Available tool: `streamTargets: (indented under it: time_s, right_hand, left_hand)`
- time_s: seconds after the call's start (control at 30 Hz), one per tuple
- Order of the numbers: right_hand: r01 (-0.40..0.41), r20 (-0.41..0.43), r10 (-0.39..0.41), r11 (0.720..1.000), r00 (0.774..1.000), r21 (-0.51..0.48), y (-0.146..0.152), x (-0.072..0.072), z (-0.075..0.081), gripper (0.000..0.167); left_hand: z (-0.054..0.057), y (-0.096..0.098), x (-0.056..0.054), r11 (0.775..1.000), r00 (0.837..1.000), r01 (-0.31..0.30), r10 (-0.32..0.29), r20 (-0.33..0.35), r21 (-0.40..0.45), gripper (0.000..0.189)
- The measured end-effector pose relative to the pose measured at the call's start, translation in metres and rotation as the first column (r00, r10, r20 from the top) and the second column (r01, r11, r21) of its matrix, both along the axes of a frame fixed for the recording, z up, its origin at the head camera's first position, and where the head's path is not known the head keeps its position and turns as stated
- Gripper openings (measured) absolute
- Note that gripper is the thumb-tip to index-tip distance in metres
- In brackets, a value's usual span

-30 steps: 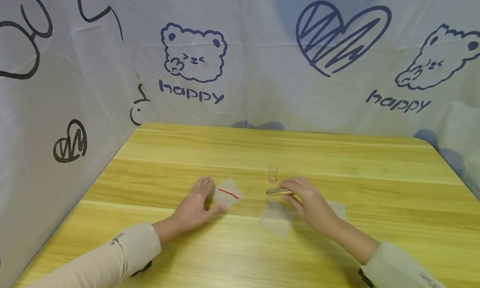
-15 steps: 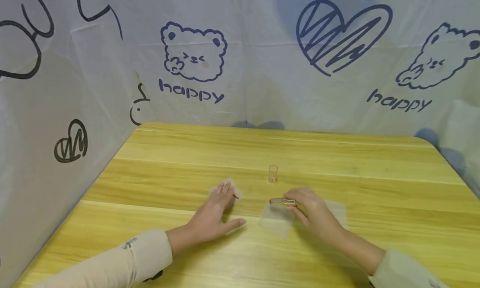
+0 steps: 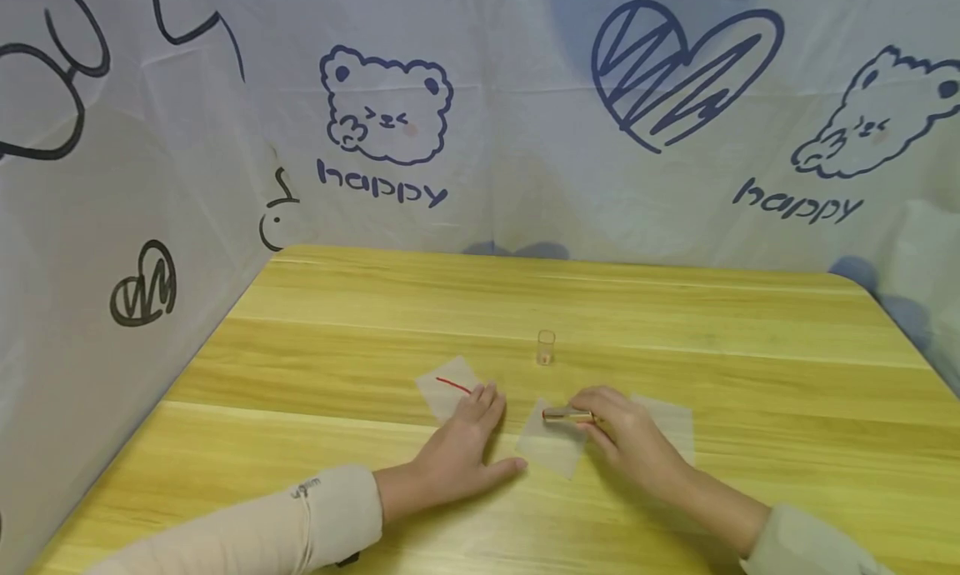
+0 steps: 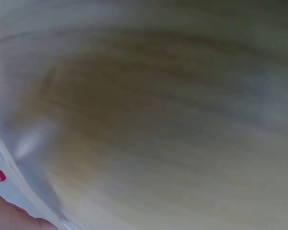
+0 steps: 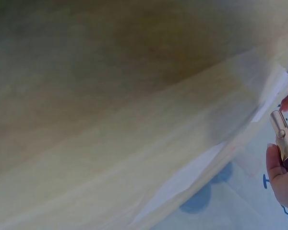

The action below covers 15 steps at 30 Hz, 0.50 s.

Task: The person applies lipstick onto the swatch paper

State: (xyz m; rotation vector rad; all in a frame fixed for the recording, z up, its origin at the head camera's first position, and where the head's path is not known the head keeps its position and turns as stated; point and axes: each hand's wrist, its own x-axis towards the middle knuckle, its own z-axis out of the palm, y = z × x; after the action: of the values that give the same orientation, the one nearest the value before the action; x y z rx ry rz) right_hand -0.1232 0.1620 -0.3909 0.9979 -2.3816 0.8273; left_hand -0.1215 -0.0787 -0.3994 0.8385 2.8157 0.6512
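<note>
My right hand (image 3: 633,446) pinches a gold lipstick (image 3: 567,416) between thumb and fingers, its red tip pointing left over the middle square of thin paper (image 3: 551,457). The lipstick (image 5: 280,129) also shows at the right wrist view's edge, and its red end (image 4: 1,176) shows at the left wrist view's edge. My left hand (image 3: 461,454) lies low over the table with fingers extended and thumb spread toward the middle paper. Its fingertips overlap the right corner of the left paper (image 3: 435,396), which bears a red stroke partly hidden by them.
A clear pinkish cap (image 3: 546,348) stands upright beyond the papers. Another paper square (image 3: 675,429) lies partly behind my right hand. The wooden table (image 3: 360,308) ends at a white cloth backdrop (image 3: 517,158) with drawings.
My left hand has slid right across the marked paper toward the middle square, uncovering most of the red stroke. My right hand has brought the lipstick nearer, over the middle paper.
</note>
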Motion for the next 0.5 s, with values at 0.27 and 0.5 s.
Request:
streamTargets:
  time_s: [0.27, 0.5]
  right_hand:
    - [-0.002, 0.014, 0.002, 1.0, 1.0, -0.008, 0.002, 0.002, -0.002, 0.031]
    - [0.001, 0.019, -0.001, 1.0, 1.0, -0.012, 0.002, 0.0, -0.004, 0.033]
  left_hand:
    - [-0.002, 0.015, 0.003, 0.996, 0.997, 0.059, -0.062, -0.041, -0.062, 0.078]
    - [-0.003, 0.024, 0.004, 0.993, 0.996, 0.086, -0.089, -0.031, -0.084, 0.076]
